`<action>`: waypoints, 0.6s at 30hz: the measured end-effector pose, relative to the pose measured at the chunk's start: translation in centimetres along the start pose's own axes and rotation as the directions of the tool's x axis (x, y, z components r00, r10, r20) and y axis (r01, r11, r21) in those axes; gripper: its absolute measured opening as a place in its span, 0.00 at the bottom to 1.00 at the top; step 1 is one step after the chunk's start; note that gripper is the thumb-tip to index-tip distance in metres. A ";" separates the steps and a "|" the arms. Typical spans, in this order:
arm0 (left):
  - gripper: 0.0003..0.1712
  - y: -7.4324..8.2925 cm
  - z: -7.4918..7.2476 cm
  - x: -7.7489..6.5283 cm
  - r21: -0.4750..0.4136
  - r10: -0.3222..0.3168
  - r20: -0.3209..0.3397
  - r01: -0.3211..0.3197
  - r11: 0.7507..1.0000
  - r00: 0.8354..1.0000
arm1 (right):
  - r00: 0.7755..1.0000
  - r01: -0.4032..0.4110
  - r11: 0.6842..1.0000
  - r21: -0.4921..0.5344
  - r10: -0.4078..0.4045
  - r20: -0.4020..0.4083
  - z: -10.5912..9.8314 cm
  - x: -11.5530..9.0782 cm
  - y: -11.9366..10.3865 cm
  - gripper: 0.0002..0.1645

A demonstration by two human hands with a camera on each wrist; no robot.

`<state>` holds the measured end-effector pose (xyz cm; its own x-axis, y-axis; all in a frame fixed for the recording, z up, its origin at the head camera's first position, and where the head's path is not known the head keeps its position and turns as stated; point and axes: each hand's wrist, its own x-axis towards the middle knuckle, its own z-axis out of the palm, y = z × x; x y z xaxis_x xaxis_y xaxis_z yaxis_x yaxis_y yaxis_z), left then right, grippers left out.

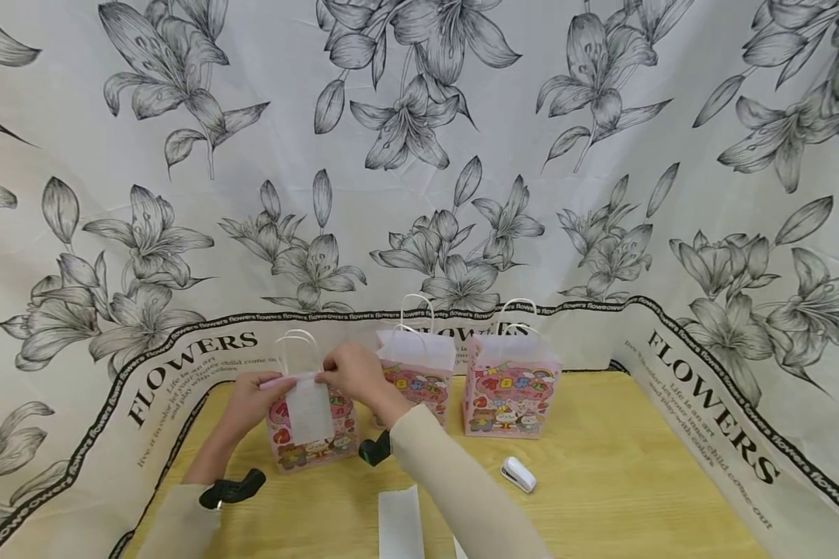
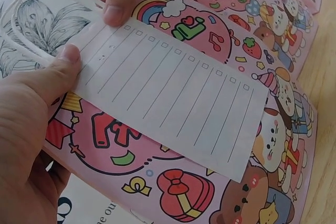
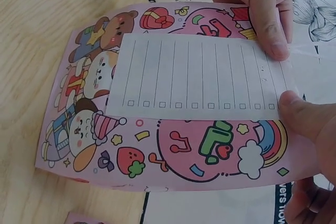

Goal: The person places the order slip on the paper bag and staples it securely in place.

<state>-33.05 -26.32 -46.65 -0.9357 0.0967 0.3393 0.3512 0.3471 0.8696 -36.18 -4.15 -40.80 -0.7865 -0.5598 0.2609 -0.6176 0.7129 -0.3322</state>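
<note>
We've got both hands on the white lined paper slip with little checkboxes [image 1: 311, 417], which lies flat over the front of the leftmost pink cartoon-print paper bag [image 1: 347, 439], long axis running down from the rim. Left hand [image 1: 257, 392] is pinching its top-left corner against the bag, right hand [image 1: 356, 376] pinching the top-right, so neither's really closer. The small white stapler-looking gadget [image 1: 518, 474] is well off to the right on the yellow wood-grain surface [image 1: 622, 481], nearer our right arm.

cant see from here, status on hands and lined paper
Left hand, right hand pinching lined paper at top edge of gift bag. Paper over bag's front. White stapler off right, not obstructing.
</note>
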 end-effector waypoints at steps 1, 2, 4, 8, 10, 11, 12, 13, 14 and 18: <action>0.15 -0.2 0.2 -0.2 0.000 0.005 -0.006 -0.005 1.000 1.000 | 1.000 0.005 1.000 -0.010 -0.005 0.000 0.2 -0.2 0.1 0.19; 0.15 -0.3 0.3 -0.3 0.001 0.012 -0.013 -0.012 1.000 1.000 | 1.000 0.010 1.000 -0.020 -0.011 -0.002 0.4 -0.4 0.1 0.18; 0.14 -0.4 0.4 -0.4 -0.002 0.025 -0.033 -0.025 1.000 0.999 | 1.000 0.024 0.999 -0.039 -0.025 -0.012 0.3 -0.6 0.1 0.15; 0.14 -0.2 0.6 -0.2 -0.020 0.011 -0.040 -0.012 1.000 0.999 | 0.997 0.050 0.992 -0.115 -0.057 -0.053 -0.4 -1.2 0.3 0.17; 0.15 -0.2 0.7 -0.2 -0.021 0.002 -0.031 -0.002 1.000 1.000 | 0.991 0.058 0.986 -0.157 -0.076 -0.106 -1.0 -1.9 0.5 0.20; 0.15 -0.1 0.7 -0.2 -0.019 -0.007 -0.031 0.006 1.000 0.999 | 0.986 0.063 0.983 -0.171 -0.088 -0.141 -1.4 -2.4 0.6 0.21; 0.16 -0.1 0.7 -0.2 -0.015 -0.011 -0.033 0.010 1.000 0.999 | 0.979 0.070 0.981 -0.179 -0.102 -0.178 -1.8 -2.9 0.8 0.20; 0.16 -0.1 0.7 -0.2 -0.013 -0.015 -0.037 0.015 1.000 0.999 | 0.969 0.082 0.979 -0.186 -0.122 -0.215 -2.2 -3.5 0.9 0.19; 0.16 -0.1 0.7 -0.3 -0.005 -0.022 -0.044 0.021 1.000 0.999 | 0.957 0.096 0.978 -0.185 -0.142 -0.254 -2.6 -4.2 1.1 0.17; 0.17 -0.1 0.7 -0.4 0.014 -0.048 -0.069 0.049 0.999 0.996 | 0.919 0.148 0.980 -0.132 -0.186 -0.348 -4.3 -7.2 2.4 0.09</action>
<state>-32.74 -25.69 -47.08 -0.9468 0.0153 0.3213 0.3045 0.3649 0.8799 -31.98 3.39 -39.62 -0.6079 -0.4996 0.6171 -0.7219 0.6714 -0.1676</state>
